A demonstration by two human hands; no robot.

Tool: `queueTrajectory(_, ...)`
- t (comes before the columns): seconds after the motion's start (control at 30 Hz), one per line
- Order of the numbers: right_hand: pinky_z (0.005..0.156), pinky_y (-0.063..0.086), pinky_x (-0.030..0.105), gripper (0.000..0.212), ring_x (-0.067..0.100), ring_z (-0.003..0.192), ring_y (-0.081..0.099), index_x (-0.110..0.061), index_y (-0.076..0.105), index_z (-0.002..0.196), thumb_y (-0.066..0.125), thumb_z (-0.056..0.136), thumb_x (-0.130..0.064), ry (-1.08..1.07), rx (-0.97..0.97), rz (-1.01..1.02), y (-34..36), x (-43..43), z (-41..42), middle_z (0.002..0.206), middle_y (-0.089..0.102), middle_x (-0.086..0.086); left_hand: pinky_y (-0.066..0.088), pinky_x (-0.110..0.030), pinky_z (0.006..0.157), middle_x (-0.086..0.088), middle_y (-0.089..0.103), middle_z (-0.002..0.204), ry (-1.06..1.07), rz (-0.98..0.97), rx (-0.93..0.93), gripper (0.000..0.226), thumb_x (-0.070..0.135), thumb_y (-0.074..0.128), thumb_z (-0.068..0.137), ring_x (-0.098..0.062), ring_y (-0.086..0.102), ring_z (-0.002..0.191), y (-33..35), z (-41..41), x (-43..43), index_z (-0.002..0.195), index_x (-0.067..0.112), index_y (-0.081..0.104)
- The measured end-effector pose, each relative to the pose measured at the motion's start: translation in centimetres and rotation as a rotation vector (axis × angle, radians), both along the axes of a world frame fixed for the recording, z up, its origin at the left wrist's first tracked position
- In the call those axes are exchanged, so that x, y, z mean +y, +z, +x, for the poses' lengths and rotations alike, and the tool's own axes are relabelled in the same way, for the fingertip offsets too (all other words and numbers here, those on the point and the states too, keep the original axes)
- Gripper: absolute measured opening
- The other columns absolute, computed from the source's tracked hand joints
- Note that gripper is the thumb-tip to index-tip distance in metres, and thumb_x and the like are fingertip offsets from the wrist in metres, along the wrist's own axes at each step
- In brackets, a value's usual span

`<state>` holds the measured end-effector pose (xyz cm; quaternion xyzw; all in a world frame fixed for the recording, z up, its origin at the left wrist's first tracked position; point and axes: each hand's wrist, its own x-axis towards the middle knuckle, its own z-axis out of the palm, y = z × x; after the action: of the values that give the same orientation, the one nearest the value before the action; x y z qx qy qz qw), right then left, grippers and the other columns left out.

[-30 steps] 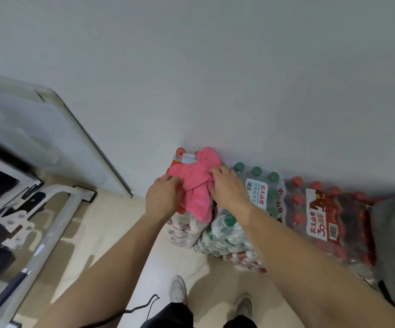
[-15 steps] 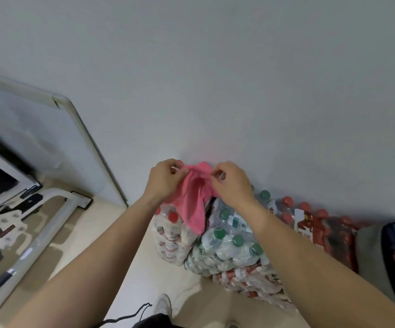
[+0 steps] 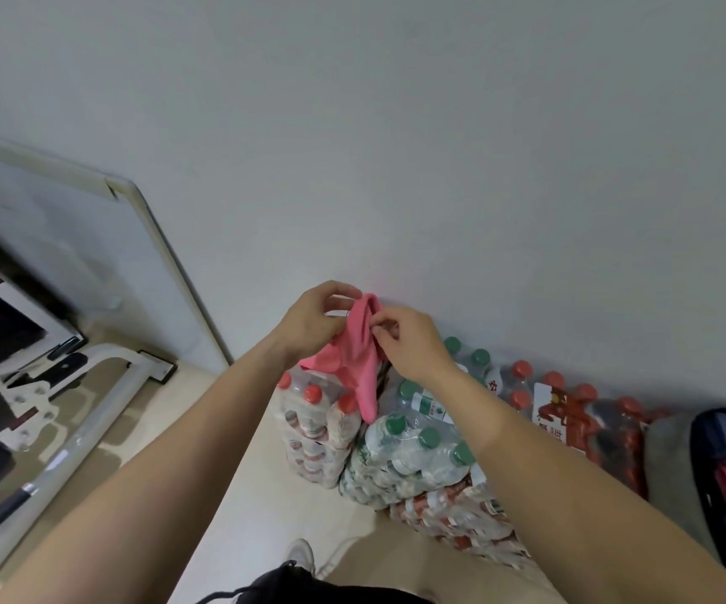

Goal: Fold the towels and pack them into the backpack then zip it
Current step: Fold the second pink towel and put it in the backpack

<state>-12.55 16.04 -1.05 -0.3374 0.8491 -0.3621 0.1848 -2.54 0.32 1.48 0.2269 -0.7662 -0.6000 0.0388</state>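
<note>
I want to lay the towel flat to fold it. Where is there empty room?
The beige floor is bare between the white metal frame and the shrink-wrapped pack of red-capped bottles. Along the grey wall it is crowded: the pack of green-capped bottles, more packs and the dark open backpack. The left hand and right hand pinch the pink cloth towel.

One left hand (image 3: 309, 322), one right hand (image 3: 413, 346), one held towel (image 3: 359, 357) — one backpack (image 3: 668, 468).

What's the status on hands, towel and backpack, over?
Left hand and right hand pinch pink towel, hanging bunched above bottle packs. Backpack open at right, something pink inside. Nothing in the way.
</note>
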Motion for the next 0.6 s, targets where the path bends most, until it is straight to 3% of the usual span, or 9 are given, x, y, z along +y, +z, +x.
queueTrajectory(0.13, 0.078, 0.059, 0.037, 0.013, 0.005, 0.077, 0.067, -0.031, 0.072, 0.096, 0.063, 0.088, -0.025, -0.005, -0.065, -0.016, 0.7, 0.4, -0.6, 0.083, 0.071, -0.014, 0.059, -0.029, 0.077, 0.003, 0.071, 0.107, 0.001, -0.039, 0.065, 0.035, -0.004, 0.066, 0.078, -0.010, 0.067, 0.102, -0.2, -0.6, 0.8, 0.106, 0.016, 0.068)
queueTrajectory(0.2, 0.078, 0.056, 0.033, 0.015, 0.005, 0.081, 0.064, -0.029, 0.066, 0.099, 0.068, 0.085, -0.024, -0.023, 0.005, -0.042, 1.1, 0.5, -0.6, 0.093, 0.067, -0.013, 0.058, -0.024, 0.073, 0.003, 0.072, 0.105, 0.034, -0.040, 0.084, 0.034, -0.004, 0.067, 0.077, -0.012, 0.069, 0.095, 0.0, -1.0, 1.2, 0.104, 0.015, 0.068)
queueTrajectory(0.3, 0.091, 0.049, 0.033, 0.044, 0.013, 0.109, 0.054, -0.026, 0.051, 0.121, 0.070, 0.082, -0.032, -0.024, 0.166, -0.005, 1.6, 0.7, -1.5, 0.124, 0.050, -0.006, 0.058, -0.027, 0.076, 0.005, 0.073, 0.103, 0.006, -0.079, 0.093, 0.035, -0.003, 0.069, 0.076, -0.011, 0.071, 0.088, 0.2, -1.6, 1.5, 0.104, 0.018, 0.068)
queueTrajectory(0.37, 0.102, 0.044, 0.036, 0.068, 0.017, 0.124, 0.049, -0.028, 0.041, 0.140, 0.071, 0.080, -0.032, 0.057, 0.077, 0.050, 2.1, 0.9, -2.2, 0.139, 0.048, -0.004, 0.058, -0.026, 0.077, 0.005, 0.072, 0.104, -0.043, -0.087, 0.094, 0.035, -0.002, 0.070, 0.077, -0.012, 0.071, 0.087, 0.4, -1.8, 1.6, 0.106, 0.018, 0.067)
queueTrajectory(0.4, 0.102, 0.045, 0.037, 0.071, 0.017, 0.122, 0.053, -0.030, 0.039, 0.143, 0.072, 0.080, -0.031, 0.098, 0.002, 0.065, 2.2, 0.9, -2.5, 0.136, 0.054, -0.005, 0.058, -0.026, 0.076, 0.005, 0.072, 0.104, -0.055, -0.090, 0.101, 0.035, -0.001, 0.070, 0.078, -0.012, 0.071, 0.088, 0.6, -1.8, 1.6, 0.106, 0.018, 0.066)
queueTrajectory(0.47, 0.091, 0.054, 0.038, 0.053, 0.013, 0.101, 0.065, -0.030, 0.053, 0.131, 0.072, 0.082, -0.027, 0.122, -0.095, 0.056, 2.3, 0.9, -2.6, 0.111, 0.067, -0.008, 0.058, -0.025, 0.076, 0.005, 0.071, 0.106, -0.042, -0.109, 0.130, 0.033, 0.001, 0.073, 0.079, -0.010, 0.071, 0.090, 0.7, -1.9, 1.7, 0.106, 0.019, 0.066)
queueTrajectory(0.53, 0.078, 0.056, 0.034, 0.022, 0.005, 0.080, 0.064, -0.030, 0.065, 0.104, 0.069, 0.085, -0.021, 0.091, -0.057, 0.041, 2.1, 0.9, -2.5, 0.088, 0.065, -0.015, 0.055, -0.023, 0.072, 0.006, 0.069, 0.106, 0.022, -0.143, 0.134, 0.031, 0.007, 0.074, 0.080, -0.009, 0.070, 0.092, 0.4, -1.9, 1.7, 0.106, 0.022, 0.065)
queueTrajectory(0.6, 0.071, 0.050, 0.027, 0.012, 0.000, 0.074, 0.059, -0.031, 0.064, 0.092, 0.067, 0.088, -0.020, 0.058, -0.003, 0.019, 2.1, 0.8, -2.2, 0.082, 0.062, -0.018, 0.052, -0.021, 0.070, 0.008, 0.067, 0.101, 0.105, -0.205, 0.056, 0.027, 0.024, 0.075, 0.083, -0.008, 0.068, 0.089, -0.2, -1.7, 1.8, 0.107, 0.023, 0.063)
